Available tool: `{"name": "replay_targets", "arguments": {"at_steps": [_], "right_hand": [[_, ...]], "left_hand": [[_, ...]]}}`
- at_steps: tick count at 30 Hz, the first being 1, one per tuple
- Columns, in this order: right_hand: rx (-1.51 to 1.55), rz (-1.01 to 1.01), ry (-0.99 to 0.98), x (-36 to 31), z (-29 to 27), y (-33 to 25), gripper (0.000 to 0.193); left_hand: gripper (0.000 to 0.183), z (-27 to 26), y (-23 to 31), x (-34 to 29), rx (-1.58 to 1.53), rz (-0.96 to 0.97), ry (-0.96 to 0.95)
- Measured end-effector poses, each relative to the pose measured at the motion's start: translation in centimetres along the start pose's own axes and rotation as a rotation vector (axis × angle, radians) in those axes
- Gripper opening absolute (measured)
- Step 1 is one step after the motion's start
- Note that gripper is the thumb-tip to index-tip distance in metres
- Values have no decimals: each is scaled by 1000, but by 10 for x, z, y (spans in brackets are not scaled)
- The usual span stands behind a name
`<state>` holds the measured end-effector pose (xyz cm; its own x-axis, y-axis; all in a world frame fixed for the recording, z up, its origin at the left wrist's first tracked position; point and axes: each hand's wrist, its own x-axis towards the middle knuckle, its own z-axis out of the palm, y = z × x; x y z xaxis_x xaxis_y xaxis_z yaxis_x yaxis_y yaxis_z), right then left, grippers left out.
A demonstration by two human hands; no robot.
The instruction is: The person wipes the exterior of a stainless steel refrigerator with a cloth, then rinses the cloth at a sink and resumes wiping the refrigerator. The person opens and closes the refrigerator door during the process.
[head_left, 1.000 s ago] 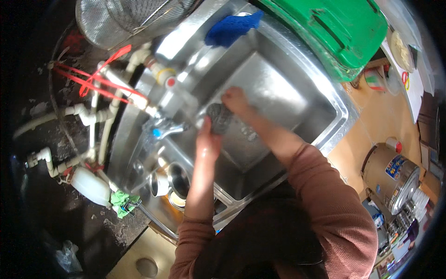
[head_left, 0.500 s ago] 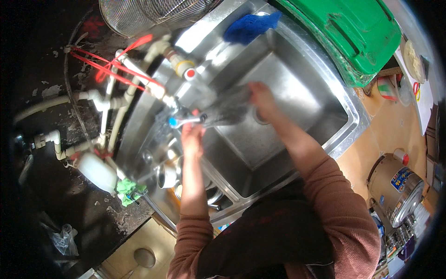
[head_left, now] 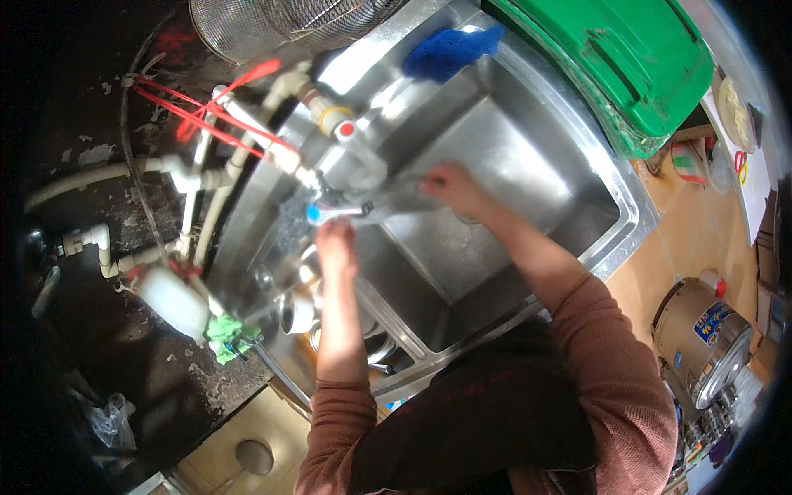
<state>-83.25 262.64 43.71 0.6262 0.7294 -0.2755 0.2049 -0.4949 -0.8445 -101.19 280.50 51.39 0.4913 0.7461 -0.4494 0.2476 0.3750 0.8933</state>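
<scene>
Holds the left hand (head_left: 337, 243) just below the chrome faucet lever (head_left: 346, 211), which lies at 12 o'clock from the knuckles, with fingers curled in; impossible to make out whether gripping or only near it. Extends the right hand (head_left: 450, 186) over the steel sink basin (head_left: 503, 165), at 2 o'clock from the left one, with fingers drawn together beside a blurred grey thing (head_left: 400, 194) at 9 o'clock; hard to judge, through the blur, whether clamped on it. Wears brownish-pink sleeves (head_left: 615, 355) and a dark apron (head_left: 487, 412). Has, counting from the right hand, a blue cloth (head_left: 454, 54) on the sink's edge at 12 o'clock, a green plastic lid (head_left: 627, 66) at 2, a beige drum (head_left: 685, 318) at 4 and a wire-mesh basket (head_left: 256, 29) toward 10. Shows, from the left hand, metal cookware (head_left: 299, 313) at 7 o'clock, a white plastic jug (head_left: 173, 301) at 8 and red ribbon (head_left: 194, 120) tied around pipes at 10.
</scene>
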Motion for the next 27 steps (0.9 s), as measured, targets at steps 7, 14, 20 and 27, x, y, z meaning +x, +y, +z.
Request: {"name": "replay_targets", "arguments": {"at_steps": [7, 14, 20, 27], "right_hand": [[281, -552, 389, -18, 60, -60, 22], [164, -681, 409, -60, 74, -86, 16], [-16, -406, 474, 20, 48, -36, 13], [694, 96, 195, 25, 41, -14, 30]], "left_hand": [[37, 39, -47, 13, -765, -532, -555], [37, 47, -72, 15, -594, -336, -537], [31, 72, -48, -18, -438, -488, -73], [34, 37, -42, 1, -520, -461, -337]]}}
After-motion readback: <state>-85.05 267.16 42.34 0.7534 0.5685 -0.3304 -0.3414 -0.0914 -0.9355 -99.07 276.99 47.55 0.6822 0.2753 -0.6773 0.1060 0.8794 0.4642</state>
